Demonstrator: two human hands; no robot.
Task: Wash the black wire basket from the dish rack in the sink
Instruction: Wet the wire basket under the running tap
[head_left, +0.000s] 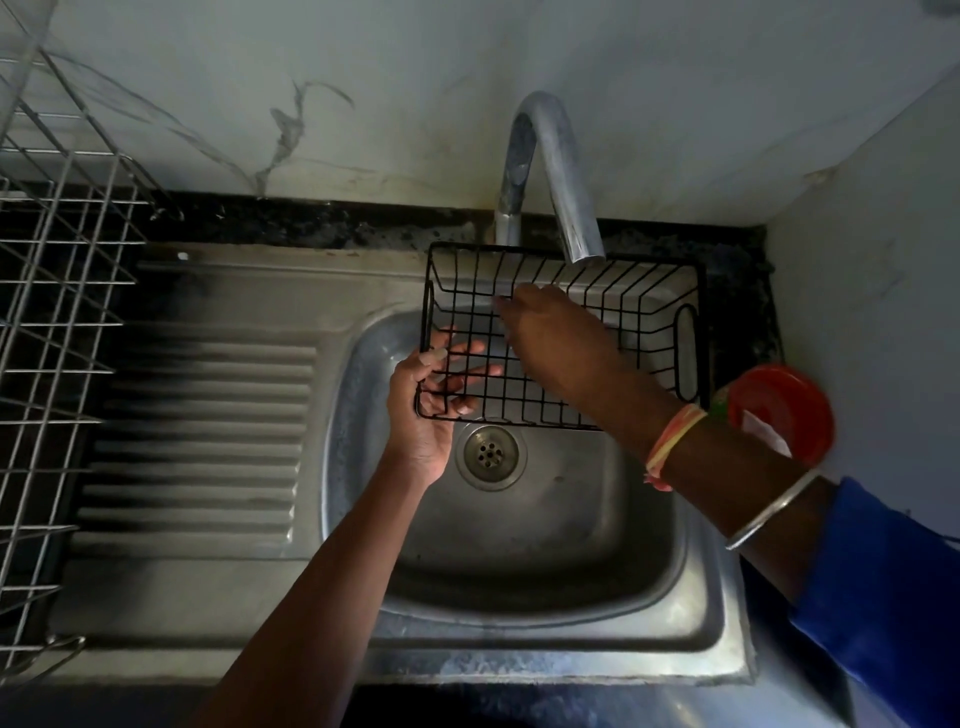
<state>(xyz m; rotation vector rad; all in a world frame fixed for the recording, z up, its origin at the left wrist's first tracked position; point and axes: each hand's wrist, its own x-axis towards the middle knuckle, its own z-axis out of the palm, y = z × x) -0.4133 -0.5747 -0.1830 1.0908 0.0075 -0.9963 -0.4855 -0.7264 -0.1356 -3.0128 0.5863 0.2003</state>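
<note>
The black wire basket (634, 306) hangs over the steel sink (545, 545), just below the curved tap (550, 171). My left hand (423, 410) grips its left end, thumb over the rim and fingers under the wire floor. My right hand (550, 338) reaches inside the basket with its fingers down against the wires near the far side; the fingertips are partly hidden. No running water is visible. The drain (488, 453) sits below the basket's near edge.
A silver wire dish rack (52, 312) stands at the left beside the ribbed draining board (208, 415). A red-lidded container (779, 410) sits at the sink's right corner against the wall. Bangles and a thread band are on my right wrist.
</note>
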